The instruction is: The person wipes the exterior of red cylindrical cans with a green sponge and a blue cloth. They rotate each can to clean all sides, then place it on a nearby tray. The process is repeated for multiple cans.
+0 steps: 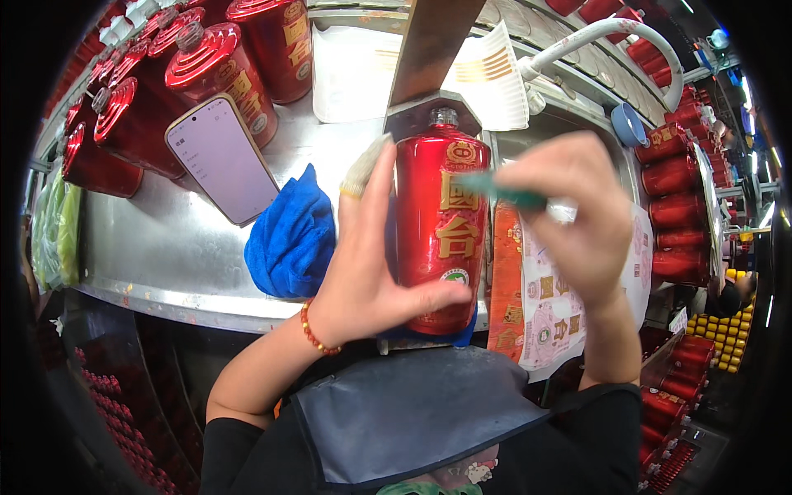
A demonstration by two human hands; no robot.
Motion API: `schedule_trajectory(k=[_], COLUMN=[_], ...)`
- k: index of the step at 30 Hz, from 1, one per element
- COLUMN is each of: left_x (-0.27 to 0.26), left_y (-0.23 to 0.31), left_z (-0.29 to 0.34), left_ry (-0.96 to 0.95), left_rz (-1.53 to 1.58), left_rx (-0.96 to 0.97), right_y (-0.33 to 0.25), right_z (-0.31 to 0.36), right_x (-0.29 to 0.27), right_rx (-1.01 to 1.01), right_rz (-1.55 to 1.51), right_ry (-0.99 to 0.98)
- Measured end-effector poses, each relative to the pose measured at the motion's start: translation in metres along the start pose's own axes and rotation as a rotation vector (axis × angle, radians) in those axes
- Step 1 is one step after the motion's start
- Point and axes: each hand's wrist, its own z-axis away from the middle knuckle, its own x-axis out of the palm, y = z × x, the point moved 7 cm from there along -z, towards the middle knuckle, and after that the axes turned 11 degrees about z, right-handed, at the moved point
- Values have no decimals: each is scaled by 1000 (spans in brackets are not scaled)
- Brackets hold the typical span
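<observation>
A glossy red bottle (422,227) with raised gold characters and a clear stopper lies in front of me, its neck pointing away. My left hand (363,264) is beside it, thumb stretched over its lower front and fingers extended along its left side. A pale cover sits on one fingertip. Blurred by motion, my right hand (573,210) is closed on a green-handled tool (521,196), whose smeared tip overlaps the upper gold character. Whether that tip touches the bottle I cannot tell. Left of my left hand lies a crumpled blue cloth (293,235).
A phone (223,157) leans against several red bottles (223,74) at the far left. Printed sheets (561,322) lie right of the bottle. Behind it stands a brown upright post (429,49), near a white plastic tray (487,78). A blue bowl (629,124) sits farther right.
</observation>
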Motion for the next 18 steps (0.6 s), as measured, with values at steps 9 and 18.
schedule_trajectory(k=[9, 18], left_x=[11, 13], left_y=[14, 0], left_z=[37, 38], left_ry=[-171, -110], left_rz=[-202, -204], left_rx=[56, 45], right_y=[35, 35], right_z=[75, 123], right_x=[32, 37], right_rx=[912, 1035], right_rz=[-607, -701], right_ry=[11, 188])
